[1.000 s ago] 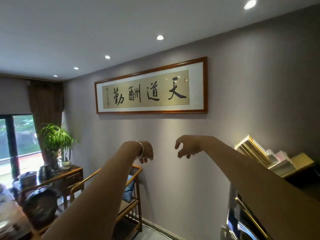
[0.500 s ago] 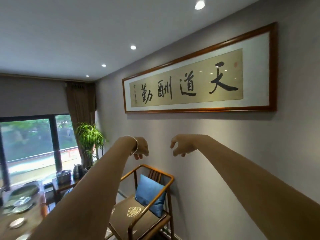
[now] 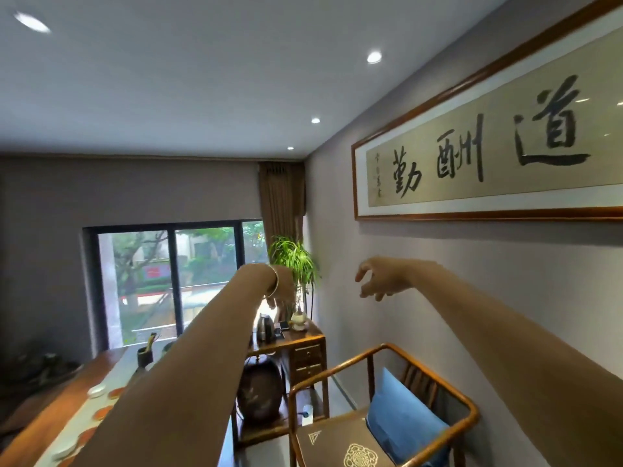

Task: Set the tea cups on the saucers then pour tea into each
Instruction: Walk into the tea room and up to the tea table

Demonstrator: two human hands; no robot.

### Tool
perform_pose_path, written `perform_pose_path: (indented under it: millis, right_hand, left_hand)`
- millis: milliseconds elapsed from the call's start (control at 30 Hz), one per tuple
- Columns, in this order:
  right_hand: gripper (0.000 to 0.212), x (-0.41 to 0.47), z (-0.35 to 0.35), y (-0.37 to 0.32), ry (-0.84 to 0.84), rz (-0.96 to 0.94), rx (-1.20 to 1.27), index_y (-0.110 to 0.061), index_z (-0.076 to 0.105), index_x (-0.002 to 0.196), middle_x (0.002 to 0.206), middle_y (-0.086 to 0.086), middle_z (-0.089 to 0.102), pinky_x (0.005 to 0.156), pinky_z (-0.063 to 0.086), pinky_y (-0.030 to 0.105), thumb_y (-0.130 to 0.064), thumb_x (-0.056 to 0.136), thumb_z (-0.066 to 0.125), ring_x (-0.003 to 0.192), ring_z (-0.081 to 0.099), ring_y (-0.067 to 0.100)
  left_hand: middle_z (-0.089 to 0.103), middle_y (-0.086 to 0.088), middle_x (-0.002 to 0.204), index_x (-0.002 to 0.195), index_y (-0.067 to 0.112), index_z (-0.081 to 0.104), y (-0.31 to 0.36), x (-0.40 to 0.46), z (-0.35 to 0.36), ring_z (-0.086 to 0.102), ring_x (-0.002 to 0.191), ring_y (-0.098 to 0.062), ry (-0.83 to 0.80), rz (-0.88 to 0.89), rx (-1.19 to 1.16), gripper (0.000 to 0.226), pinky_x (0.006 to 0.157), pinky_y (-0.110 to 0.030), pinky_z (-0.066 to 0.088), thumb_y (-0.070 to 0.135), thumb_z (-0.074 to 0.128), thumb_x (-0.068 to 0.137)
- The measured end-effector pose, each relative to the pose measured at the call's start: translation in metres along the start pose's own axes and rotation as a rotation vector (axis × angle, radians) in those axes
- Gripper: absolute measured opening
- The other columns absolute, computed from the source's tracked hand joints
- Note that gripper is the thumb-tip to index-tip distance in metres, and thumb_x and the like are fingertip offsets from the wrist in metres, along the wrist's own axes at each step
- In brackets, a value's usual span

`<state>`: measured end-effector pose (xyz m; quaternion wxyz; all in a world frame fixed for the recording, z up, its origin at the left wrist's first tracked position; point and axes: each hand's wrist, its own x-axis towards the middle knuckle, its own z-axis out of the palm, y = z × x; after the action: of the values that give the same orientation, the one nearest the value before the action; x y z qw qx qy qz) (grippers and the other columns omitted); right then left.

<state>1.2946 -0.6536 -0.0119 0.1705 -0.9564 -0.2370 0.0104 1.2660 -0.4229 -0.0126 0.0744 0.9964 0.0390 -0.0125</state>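
Landmark: the long wooden worktop (image 3: 50, 409), lower left of the view.

- Left hand (image 3: 283, 288): raised in the air above and beyond the worktop's far end, bangle at the wrist, fingers hanging down; grip state cannot be told, as the wrist hides most of it.
- Right hand (image 3: 377, 281): raised well to the right of the worktop, before the wall; fingers loosely curled, grip released, holding nothing.
- White tea cup (image 3: 97, 391): on the worktop's pale runner.
- Orange saucers (image 3: 114, 394): on the same runner, beside the cup and nearer the camera.
- Wooden chair (image 3: 381, 382) with blue cushion (image 3: 404, 423): right of the worktop.
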Motion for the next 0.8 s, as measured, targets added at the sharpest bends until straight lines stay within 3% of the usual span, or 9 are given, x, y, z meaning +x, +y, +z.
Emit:
perform_pose_path:
  millis: [67, 133, 200, 267, 333, 500, 633, 667, 800]
  right_hand:
    - [0.047, 0.045, -0.006, 0.003, -0.024, -0.055, 0.002, -0.009, 0.050, 0.144, 0.132, 0.019, 0.065, 0.067, 0.050, 0.021, -0.016, 0.100, 0.063, 0.113, 0.068, 0.029]
    - [0.045, 0.088, -0.007, 0.005, -0.029, -0.131, 0.007, -0.006, 0.051, 0.143, 0.129, 0.019, 0.065, 0.065, 0.049, 0.019, -0.014, 0.100, 0.063, 0.107, 0.069, 0.028]
    - [0.041, 0.126, 0.001, 0.002, -0.006, -0.224, 0.007, -0.004, 0.054, 0.138, 0.124, 0.017, 0.065, 0.067, 0.050, 0.020, -0.009, 0.099, 0.063, 0.095, 0.064, 0.021]
    - [0.040, 0.158, 0.020, -0.006, -0.008, -0.304, -0.017, -0.003, 0.056, 0.136, 0.129, 0.019, 0.064, 0.082, 0.051, 0.026, -0.008, 0.097, 0.064, 0.097, 0.060, 0.020]
    - [0.042, 0.189, 0.042, -0.015, -0.034, -0.364, -0.047, -0.007, 0.057, 0.136, 0.137, 0.017, 0.060, 0.099, 0.051, 0.034, -0.011, 0.096, 0.066, 0.109, 0.060, 0.025]
    - [0.045, 0.264, 0.078, -0.049, -0.119, -0.466, -0.056, -0.009, 0.056, 0.138, 0.140, 0.014, 0.058, 0.103, 0.052, 0.041, -0.014, 0.095, 0.068, 0.119, 0.062, 0.029]
    - [0.044, 0.329, 0.108, -0.081, -0.155, -0.508, -0.068, -0.012, 0.056, 0.138, 0.141, 0.011, 0.055, 0.098, 0.056, 0.040, -0.016, 0.096, 0.067, 0.118, 0.063, 0.029]
    - [0.044, 0.347, 0.116, -0.090, -0.163, -0.516, -0.077, -0.013, 0.056, 0.138, 0.142, 0.010, 0.054, 0.098, 0.056, 0.040, -0.016, 0.096, 0.067, 0.119, 0.062, 0.029]
    - [0.046, 0.427, 0.138, -0.128, -0.176, -0.520, -0.086, -0.010, 0.055, 0.138, 0.138, 0.013, 0.058, 0.097, 0.055, 0.039, -0.016, 0.095, 0.069, 0.115, 0.065, 0.031]
  left_hand:
    - [0.069, -0.019, 0.117, 0.119, -0.002, 0.063, -0.009, 0.029, -0.011, 0.066, 0.087, -0.025, -0.005, -0.057, -0.038, 0.030, 0.070, -0.032, 0.059, 0.014, 0.055, 0.095]
    - [0.070, -0.018, 0.115, 0.118, -0.002, 0.065, -0.023, 0.057, -0.014, 0.063, 0.084, -0.022, 0.039, -0.111, -0.074, 0.030, 0.085, -0.036, 0.057, 0.013, 0.056, 0.094]
    - [0.070, -0.013, 0.106, 0.118, 0.001, 0.066, -0.039, 0.081, -0.005, 0.061, 0.082, -0.019, 0.051, -0.154, -0.034, 0.030, 0.085, -0.033, 0.054, 0.014, 0.059, 0.092]
    - [0.068, -0.014, 0.096, 0.117, -0.002, 0.066, -0.060, 0.094, 0.014, 0.062, 0.081, -0.024, -0.014, -0.205, -0.023, 0.031, 0.081, -0.035, 0.055, 0.013, 0.060, 0.091]
    - [0.071, -0.019, 0.102, 0.116, -0.005, 0.065, -0.084, 0.109, 0.030, 0.067, 0.085, -0.029, -0.068, -0.269, -0.052, 0.030, 0.088, -0.038, 0.056, 0.012, 0.059, 0.091]
    - [0.070, -0.007, 0.088, 0.115, 0.003, 0.066, -0.155, 0.146, 0.039, 0.066, 0.061, -0.014, -0.066, -0.396, -0.083, 0.028, 0.061, -0.023, 0.055, 0.016, 0.061, 0.090]
    - [0.073, -0.017, 0.105, 0.114, 0.000, 0.064, -0.220, 0.185, 0.030, 0.072, 0.087, -0.027, -0.018, -0.474, -0.143, 0.027, 0.081, -0.032, 0.058, 0.014, 0.061, 0.092]
    - [0.072, -0.018, 0.109, 0.116, 0.000, 0.063, -0.237, 0.196, 0.028, 0.072, 0.091, -0.028, -0.017, -0.482, -0.150, 0.027, 0.080, -0.032, 0.058, 0.013, 0.061, 0.093]
    - [0.071, -0.019, 0.111, 0.119, 0.002, 0.063, -0.309, 0.252, 0.022, 0.067, 0.073, -0.020, 0.005, -0.490, -0.145, 0.028, 0.051, -0.017, 0.054, 0.012, 0.060, 0.093]
